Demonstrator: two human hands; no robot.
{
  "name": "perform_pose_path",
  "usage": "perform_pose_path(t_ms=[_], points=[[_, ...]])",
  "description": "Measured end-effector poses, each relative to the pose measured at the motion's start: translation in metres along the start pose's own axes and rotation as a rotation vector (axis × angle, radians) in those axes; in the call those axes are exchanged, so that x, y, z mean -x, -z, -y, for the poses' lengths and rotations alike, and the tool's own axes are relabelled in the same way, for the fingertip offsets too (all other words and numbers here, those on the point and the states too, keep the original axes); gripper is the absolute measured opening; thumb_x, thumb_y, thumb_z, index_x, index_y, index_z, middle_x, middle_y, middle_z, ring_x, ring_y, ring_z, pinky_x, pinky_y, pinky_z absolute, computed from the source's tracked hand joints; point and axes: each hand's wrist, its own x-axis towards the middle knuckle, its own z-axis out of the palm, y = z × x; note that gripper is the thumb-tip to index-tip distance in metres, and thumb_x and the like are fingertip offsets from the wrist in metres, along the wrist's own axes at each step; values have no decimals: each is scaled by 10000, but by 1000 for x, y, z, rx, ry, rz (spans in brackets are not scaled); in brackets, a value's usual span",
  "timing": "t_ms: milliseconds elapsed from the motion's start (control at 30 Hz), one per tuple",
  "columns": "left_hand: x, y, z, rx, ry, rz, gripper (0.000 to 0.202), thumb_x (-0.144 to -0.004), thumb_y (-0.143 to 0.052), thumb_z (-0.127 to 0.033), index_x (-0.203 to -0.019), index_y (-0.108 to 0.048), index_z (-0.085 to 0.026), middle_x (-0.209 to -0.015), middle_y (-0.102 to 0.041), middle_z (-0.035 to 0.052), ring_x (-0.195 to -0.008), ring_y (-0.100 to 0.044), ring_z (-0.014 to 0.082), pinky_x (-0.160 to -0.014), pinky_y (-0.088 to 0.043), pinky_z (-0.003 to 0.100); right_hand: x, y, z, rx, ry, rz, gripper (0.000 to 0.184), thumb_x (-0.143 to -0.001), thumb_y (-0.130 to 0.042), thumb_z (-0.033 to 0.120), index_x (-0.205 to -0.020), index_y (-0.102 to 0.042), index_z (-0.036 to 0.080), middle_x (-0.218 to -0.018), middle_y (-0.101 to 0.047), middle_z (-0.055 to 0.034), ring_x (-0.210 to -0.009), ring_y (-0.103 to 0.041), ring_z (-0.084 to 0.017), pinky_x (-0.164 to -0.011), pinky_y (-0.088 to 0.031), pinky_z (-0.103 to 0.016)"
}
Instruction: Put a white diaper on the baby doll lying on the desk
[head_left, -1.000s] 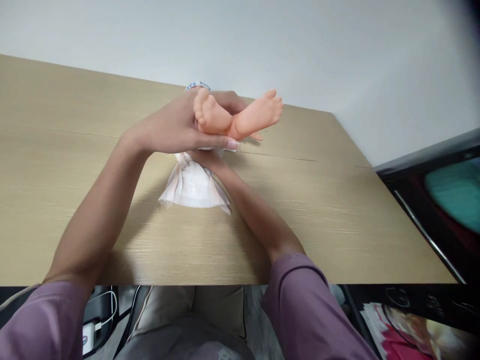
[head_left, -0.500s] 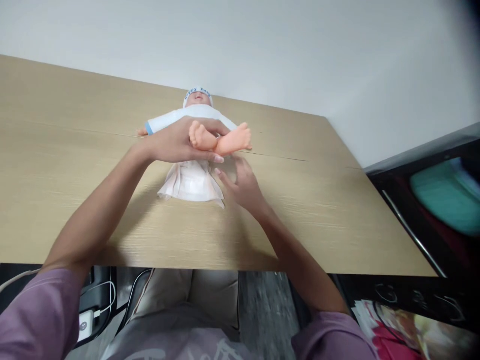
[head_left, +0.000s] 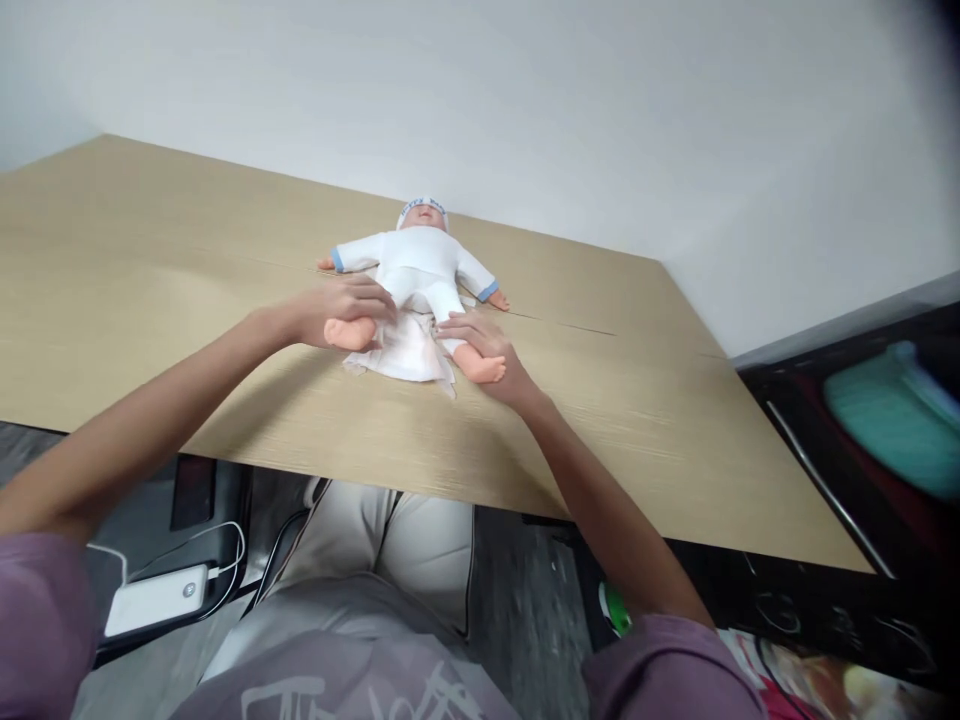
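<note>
A baby doll (head_left: 422,248) in a white suit with blue cuffs and a lettered cap lies on its back, head away from me, arms spread. Its legs are parted towards me. My left hand (head_left: 341,305) is closed around the leg on the left, just above the bare foot (head_left: 350,334). Around the other leg my right hand (head_left: 484,345) is closed, near the second foot (head_left: 480,364). A white diaper (head_left: 409,350) is spread out under the doll's bottom, its front end towards me between the legs. My hands partly hide the legs.
The doll lies on a wooden table (head_left: 637,430) against a pale wall (head_left: 525,110). A teal object (head_left: 889,415) sits on dark furniture at the right. Below the table's front edge, a white power bank (head_left: 157,600) with a cable and a dark phone (head_left: 193,492) lie on a black seat.
The doll's feet, held up together by my left hand before, are now lowered and apart. My right hand has moved from beside them onto one leg. The camera view has shifted.
</note>
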Motion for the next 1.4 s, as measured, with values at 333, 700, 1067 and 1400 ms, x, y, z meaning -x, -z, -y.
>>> perform_pose_path(t_ms=[333,700,1067,1400], points=[[45,-39,21,-90,23,181,777,-803,-697,-118,-1555,-748,-307,-1701,-668,85,-1656,-532,343,-1341,-452,485,24,-10,-26,63,69,208,524,-1033,-502,107,-1451,-755,296,-1625,-718,-71,-1679,-532,-290,-1455,-339,-625],[32,-34,4,-13,176,221,541,-1010,-539,-205,-1487,-785,-274,-1661,-687,83,-1603,-554,329,-1318,-458,483,15,1,-8,-36,-80,290,512,-1105,-517,235,-1568,-732,267,-1663,-694,-87,-1656,-559,-317,-1393,-446,-600],[24,-55,-34,-155,298,118,512,-930,-828,-585,-1244,-733,-192,-1576,-690,177,-1464,-566,458,-1250,-489,593,22,-58,39,304,-258,24,511,-1082,-581,121,-1545,-745,261,-1528,-743,-152,-1555,-603,-360,-1267,-549,-570],[10,-51,-33,-42,498,-69,250,-1020,-576,-361,-1168,-706,-207,-1117,-786,129,-1185,-702,358,-1039,-581,499,9,-52,23,150,-365,-214,360,-1052,-504,150,-1239,-806,211,-1162,-795,-130,-1078,-729,-325,-986,-612,-453]])
